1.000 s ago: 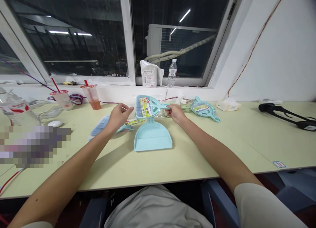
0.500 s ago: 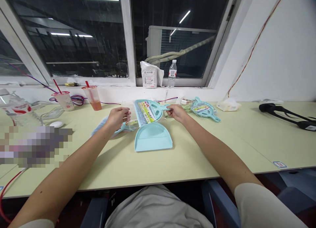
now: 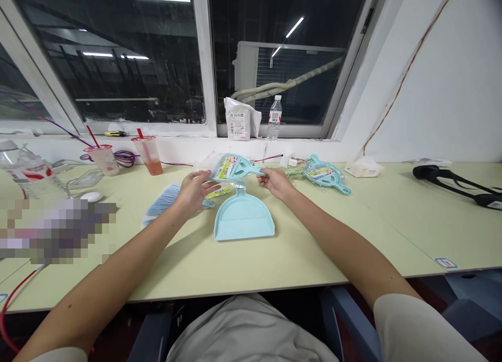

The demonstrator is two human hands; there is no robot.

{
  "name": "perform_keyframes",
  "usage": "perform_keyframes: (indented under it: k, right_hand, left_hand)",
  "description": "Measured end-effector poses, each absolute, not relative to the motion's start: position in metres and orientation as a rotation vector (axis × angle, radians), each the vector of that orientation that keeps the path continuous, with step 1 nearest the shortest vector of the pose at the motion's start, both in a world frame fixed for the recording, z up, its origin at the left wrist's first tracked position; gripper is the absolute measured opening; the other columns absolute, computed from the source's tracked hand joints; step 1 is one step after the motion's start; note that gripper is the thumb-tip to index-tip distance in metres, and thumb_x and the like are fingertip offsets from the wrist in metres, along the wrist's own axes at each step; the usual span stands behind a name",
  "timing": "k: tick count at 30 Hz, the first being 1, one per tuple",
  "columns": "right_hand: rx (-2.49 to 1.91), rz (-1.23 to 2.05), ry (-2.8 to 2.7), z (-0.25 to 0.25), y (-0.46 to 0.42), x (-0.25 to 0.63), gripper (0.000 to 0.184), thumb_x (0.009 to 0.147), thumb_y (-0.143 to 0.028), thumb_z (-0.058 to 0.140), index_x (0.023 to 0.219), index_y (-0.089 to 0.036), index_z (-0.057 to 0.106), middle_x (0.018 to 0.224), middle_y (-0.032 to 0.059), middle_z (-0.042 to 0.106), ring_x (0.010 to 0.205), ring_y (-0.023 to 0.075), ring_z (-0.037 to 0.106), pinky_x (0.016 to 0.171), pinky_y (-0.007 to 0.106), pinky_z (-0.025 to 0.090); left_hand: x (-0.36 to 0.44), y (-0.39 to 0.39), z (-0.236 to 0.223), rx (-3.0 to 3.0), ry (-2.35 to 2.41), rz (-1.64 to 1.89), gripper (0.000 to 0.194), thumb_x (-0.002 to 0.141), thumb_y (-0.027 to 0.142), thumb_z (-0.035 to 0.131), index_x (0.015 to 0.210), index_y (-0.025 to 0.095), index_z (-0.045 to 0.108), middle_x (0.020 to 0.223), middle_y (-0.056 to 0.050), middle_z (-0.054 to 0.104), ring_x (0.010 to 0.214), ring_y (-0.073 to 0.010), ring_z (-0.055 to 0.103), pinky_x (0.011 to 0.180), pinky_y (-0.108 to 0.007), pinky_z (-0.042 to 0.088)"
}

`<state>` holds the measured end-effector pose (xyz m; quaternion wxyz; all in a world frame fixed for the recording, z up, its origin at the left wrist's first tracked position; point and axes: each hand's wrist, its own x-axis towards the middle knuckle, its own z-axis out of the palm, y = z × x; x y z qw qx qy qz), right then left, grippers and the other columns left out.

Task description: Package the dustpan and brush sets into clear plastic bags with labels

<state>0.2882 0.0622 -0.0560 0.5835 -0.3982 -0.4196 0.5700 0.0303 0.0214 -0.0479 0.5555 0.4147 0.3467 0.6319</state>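
My right hand (image 3: 275, 182) grips the handle of a light-blue dustpan-and-brush set (image 3: 235, 167) in clear wrap with a colourful label. The set is raised above the table and tilted nearly flat. At its left end is my left hand (image 3: 197, 190), fingers stretched and apart, by the edge of the wrap; whether it bears any weight is unclear. Below lies an unwrapped light-blue dustpan (image 3: 243, 219), its wide mouth toward me. A brush (image 3: 163, 201) with blue bristles rests left of it, partly behind my left hand and forearm, with a yellow-green label (image 3: 218, 193) near its handle.
Another wrapped set (image 3: 325, 174) lies at the back right, beside green pieces (image 3: 293, 172). Drink cups (image 3: 150, 155) with red straws and a large bottle (image 3: 29, 168) stand on the left. A tissue pack (image 3: 364, 169) and black headgear (image 3: 457, 184) are on the right. A water bottle (image 3: 274, 119) stands on the sill.
The wrapped set has tipped from facing me to nearly flat, uncovering the loose dustpan's handle. My left hand has moved slightly right and its fingers have spread.
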Motion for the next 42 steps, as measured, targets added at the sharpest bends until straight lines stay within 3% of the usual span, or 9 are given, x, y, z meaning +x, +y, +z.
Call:
perform_keyframes:
  k: [4,8,13,16,21,24,30,36,42]
  right_hand:
    - [-0.895,1.477,-1.138,-0.053,0.058,0.285,0.024,0.087,-0.033,0.070,0.076,-0.017,0.056,0.070,0.0094,0.071,0.056,0.0158,0.064,0.052,0.026,0.050]
    - [-0.976,1.492,-1.039,-0.045,0.071,0.314,0.054,0.091,-0.070,0.048,0.067,-0.021,0.048,0.055,0.0057,0.061,0.045,0.0161,0.055,0.040,0.026,0.041]
    - [-0.811,1.600,-1.162,-0.035,0.065,0.332,0.034,0.091,-0.052,0.059,0.107,-0.023,0.060,0.088,0.0065,0.072,0.070,0.0216,0.069,0.057,0.033,0.056]
    - [-0.681,1.638,-1.383,-0.031,0.049,0.318,0.050,0.086,-0.040,0.069,0.133,-0.032,0.054,0.096,0.0022,0.072,0.076,0.0201,0.070,0.061,0.031,0.058]
    - [-0.763,1.498,-1.420,-0.038,0.043,0.303,0.082,0.069,-0.016,0.080,0.142,-0.031,0.047,0.081,-0.0023,0.071,0.066,0.0165,0.069,0.058,0.026,0.057]
    - [-0.827,1.469,-1.399,-0.045,0.051,0.305,0.080,0.063,-0.013,0.081,0.136,-0.029,0.053,0.079,-0.0027,0.072,0.062,0.0166,0.069,0.054,0.026,0.056]
    - [-0.870,1.436,-1.360,-0.050,0.058,0.305,0.033,0.059,-0.018,0.084,0.086,-0.020,0.065,0.067,-0.0023,0.068,0.055,0.0140,0.065,0.047,0.021,0.050]
    - [-0.802,1.398,-1.318,-0.048,0.060,0.308,0.047,0.058,-0.023,0.088,0.100,-0.022,0.067,0.079,0.0003,0.073,0.065,0.0157,0.068,0.055,0.025,0.054]
    - [-0.780,1.324,-1.305,-0.055,0.065,0.309,0.047,0.054,-0.031,0.092,0.088,-0.024,0.060,0.075,-0.0040,0.069,0.061,0.0140,0.064,0.052,0.023,0.051]
  left_hand:
    - [0.024,0.034,-0.049,0.866,0.885,1.728,0.038,0.074,0.009,0.073,0.102,0.021,0.049,0.091,-0.005,0.069,0.088,-0.0212,0.072,0.076,-0.039,0.062]
    - [0.014,0.036,-0.040,0.948,0.892,1.703,0.037,0.067,0.009,0.073,0.100,0.019,0.057,0.079,-0.003,0.067,0.072,-0.0188,0.069,0.059,-0.028,0.057]
    - [0.026,0.014,-0.035,1.090,0.893,1.406,0.038,0.062,0.013,0.079,0.097,0.020,0.064,0.067,0.000,0.064,0.056,-0.0153,0.063,0.046,-0.022,0.047]
    - [0.038,0.003,-0.037,1.146,0.917,1.252,0.042,0.062,0.016,0.081,0.101,0.020,0.068,0.068,0.000,0.066,0.054,-0.0151,0.063,0.045,-0.022,0.046]
    - [0.043,0.002,-0.042,1.151,0.950,1.201,0.038,0.063,0.021,0.084,0.098,0.019,0.070,0.072,-0.002,0.068,0.055,-0.0159,0.064,0.043,-0.022,0.046]
    - [0.041,0.006,-0.044,1.136,0.922,1.234,0.032,0.064,0.022,0.084,0.093,0.017,0.070,0.076,-0.004,0.070,0.060,-0.0160,0.066,0.049,-0.025,0.051]
    - [0.040,0.009,-0.047,1.146,0.861,1.282,0.031,0.070,0.026,0.081,0.098,0.016,0.074,0.089,-0.007,0.071,0.073,-0.0184,0.068,0.059,-0.029,0.058]
    - [0.038,0.007,-0.042,1.145,0.841,1.275,0.033,0.080,0.025,0.072,0.112,0.018,0.073,0.096,-0.009,0.070,0.076,-0.0186,0.068,0.062,-0.032,0.060]
    - [0.031,0.013,-0.044,1.281,0.852,1.207,0.033,0.084,0.033,0.069,0.116,0.023,0.070,0.098,-0.007,0.068,0.072,-0.0194,0.069,0.057,-0.034,0.060]
